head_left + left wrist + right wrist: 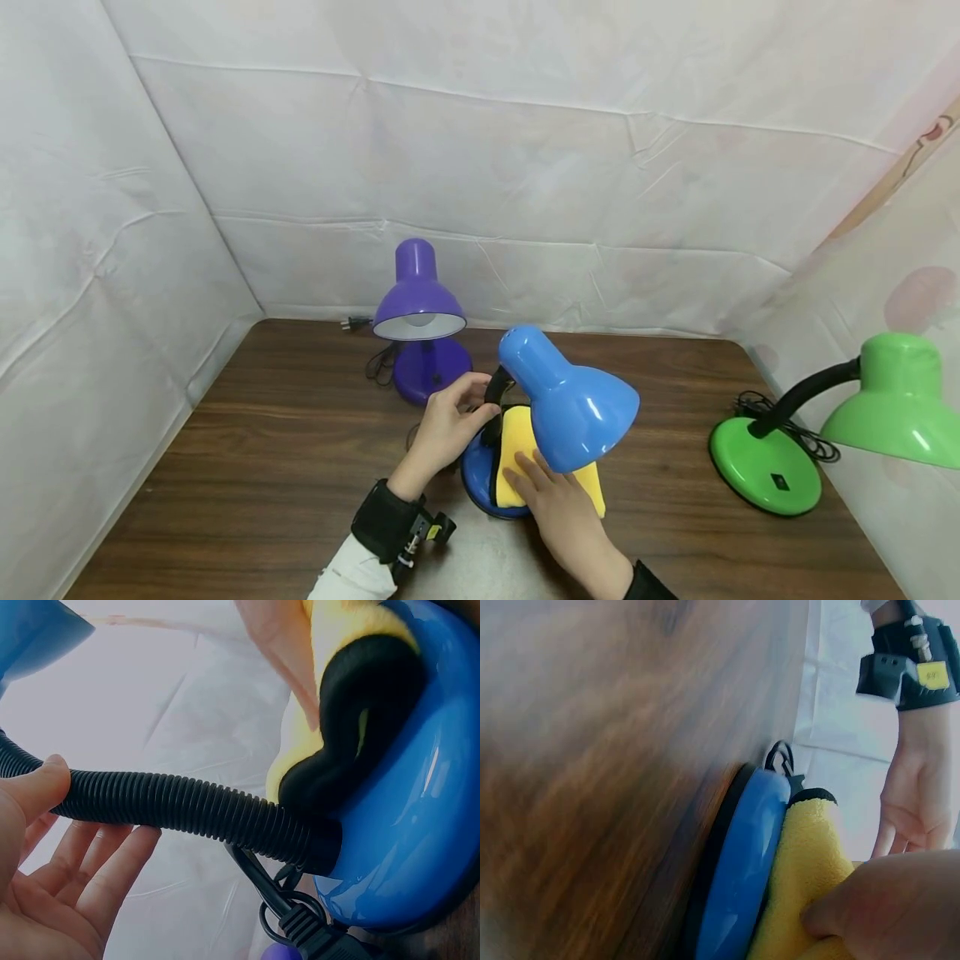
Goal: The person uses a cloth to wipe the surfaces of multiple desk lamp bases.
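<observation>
A blue desk lamp [581, 408] stands in the middle of the table, its shade tilted down to the right. My left hand [444, 429] holds its black ribbed flexible neck [180, 801] between thumb and fingers. On the round blue base [420, 802] lies a yellow cloth [516, 446] with a black edge, bunched near the foot of the neck. My right hand [562, 512] presses this cloth with its fingers spread out, partly under the shade. From the right wrist view, the thumb side of that hand rests on the cloth's yellow pile.
A purple lamp [418, 308] stands behind to the left, its cord and plug [356, 322] beside it. At the right edge is a green lamp [765, 467] with a coiled black cord [817, 446]. White sheeting [487, 167] encloses the wooden table [285, 467].
</observation>
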{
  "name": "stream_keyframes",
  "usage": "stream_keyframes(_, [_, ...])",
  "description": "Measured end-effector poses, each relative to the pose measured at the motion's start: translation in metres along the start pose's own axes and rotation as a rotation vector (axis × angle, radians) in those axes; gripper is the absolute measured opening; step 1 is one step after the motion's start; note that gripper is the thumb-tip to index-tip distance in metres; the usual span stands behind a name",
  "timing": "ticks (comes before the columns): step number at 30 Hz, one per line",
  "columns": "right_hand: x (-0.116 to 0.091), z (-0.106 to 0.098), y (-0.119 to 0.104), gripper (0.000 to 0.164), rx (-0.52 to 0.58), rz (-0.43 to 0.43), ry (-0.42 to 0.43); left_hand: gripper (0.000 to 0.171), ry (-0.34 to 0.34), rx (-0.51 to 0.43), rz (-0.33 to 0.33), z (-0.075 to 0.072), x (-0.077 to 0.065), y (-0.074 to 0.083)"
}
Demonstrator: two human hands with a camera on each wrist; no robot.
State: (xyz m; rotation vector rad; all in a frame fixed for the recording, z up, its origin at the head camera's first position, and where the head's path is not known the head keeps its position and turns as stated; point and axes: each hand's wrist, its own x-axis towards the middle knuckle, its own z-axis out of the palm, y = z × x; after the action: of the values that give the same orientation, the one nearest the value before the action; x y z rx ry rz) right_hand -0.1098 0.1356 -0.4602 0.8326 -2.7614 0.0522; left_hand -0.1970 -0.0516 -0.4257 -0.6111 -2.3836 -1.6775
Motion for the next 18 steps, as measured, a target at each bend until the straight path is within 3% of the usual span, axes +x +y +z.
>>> stream_keyframes(7, [-0.012,-0.010,-0.012,0.047,0.042,-0.013,-0.109,0.027,0.001,-0.012,-0.008,-0.001,-0.001,0.006])
stream_keyframes(18, [-0.022,-0.009,-0.018,0.052,0.070,-0.044,-0.080,0.026,-0.002,-0.015,0.018,0.000,0.000,0.000])
